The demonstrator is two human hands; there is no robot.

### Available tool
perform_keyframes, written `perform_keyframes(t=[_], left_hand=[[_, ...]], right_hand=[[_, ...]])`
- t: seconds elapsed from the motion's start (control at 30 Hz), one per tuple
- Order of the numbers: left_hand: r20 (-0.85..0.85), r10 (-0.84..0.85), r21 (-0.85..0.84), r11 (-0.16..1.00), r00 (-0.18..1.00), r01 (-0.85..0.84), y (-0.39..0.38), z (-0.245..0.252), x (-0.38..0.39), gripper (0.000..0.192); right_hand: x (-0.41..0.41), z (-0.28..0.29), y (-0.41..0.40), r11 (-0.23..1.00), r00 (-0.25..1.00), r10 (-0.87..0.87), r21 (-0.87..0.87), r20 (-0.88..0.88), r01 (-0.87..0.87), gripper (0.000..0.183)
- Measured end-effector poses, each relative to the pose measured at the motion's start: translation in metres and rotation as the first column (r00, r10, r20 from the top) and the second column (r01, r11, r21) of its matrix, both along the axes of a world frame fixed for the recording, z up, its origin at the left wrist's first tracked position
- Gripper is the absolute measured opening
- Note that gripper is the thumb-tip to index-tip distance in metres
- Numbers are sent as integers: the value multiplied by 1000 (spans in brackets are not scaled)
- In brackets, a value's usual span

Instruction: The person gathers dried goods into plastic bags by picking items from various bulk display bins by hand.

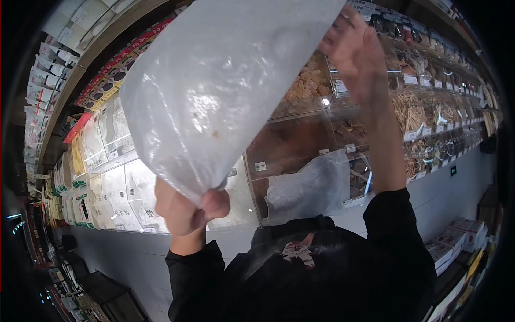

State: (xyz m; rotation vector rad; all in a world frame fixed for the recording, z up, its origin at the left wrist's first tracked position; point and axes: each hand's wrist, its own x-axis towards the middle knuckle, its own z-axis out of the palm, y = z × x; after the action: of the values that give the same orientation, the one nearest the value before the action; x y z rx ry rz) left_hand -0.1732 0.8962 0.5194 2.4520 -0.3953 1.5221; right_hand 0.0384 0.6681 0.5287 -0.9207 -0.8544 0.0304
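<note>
A large translucent plastic bag (209,88) is stretched up before me, and its upper end runs out of view. My left hand (189,209) grips the gathered lower corner, thumb pressed over the plastic. At the bag's upper right edge is my right hand (354,52), raised and blurred. Some of its fingers are hidden near that edge, so I cannot tell whether they hold the plastic. Another clear plastic bag (310,189), crumpled, rests on the bins close to my chest.
Clear bins of white powder (120,197) stand on the left. A brown-filled bin (289,141) and amber lumps (307,82) lie ahead. Bins of dried sticks (410,110) line the right. Boxed goods (108,82) edge the upper left shelf. White cartons (456,241) are stacked at lower right.
</note>
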Motion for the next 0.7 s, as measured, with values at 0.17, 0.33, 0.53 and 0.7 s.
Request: perform_keyframes(t=[0.17, 0.33, 0.53, 0.7], left_hand=[[-414, -135, -404, 913, 900, -49, -51, -158, -43, 19], [-628, -274, -394, 919, 728, 7, -63, -182, -85, 12], [-531, 222, -273, 869, 818, -412, -5, -163, -27, 54], [-760, 355, -5, 835, 545, -551, 57, -246, 5, 63]], right_hand=[[-106, -118, 58, 922, 893, 193, -236, -407, -307, 59], [-137, -187, 122, 915, 751, 58, -265, -658, -303, 32], [-106, -241, 157, 828, 734, -71, -450, -675, -334, 39], [-58, -217, 128, 404, 915, -400, -889, 40, 216, 52]])
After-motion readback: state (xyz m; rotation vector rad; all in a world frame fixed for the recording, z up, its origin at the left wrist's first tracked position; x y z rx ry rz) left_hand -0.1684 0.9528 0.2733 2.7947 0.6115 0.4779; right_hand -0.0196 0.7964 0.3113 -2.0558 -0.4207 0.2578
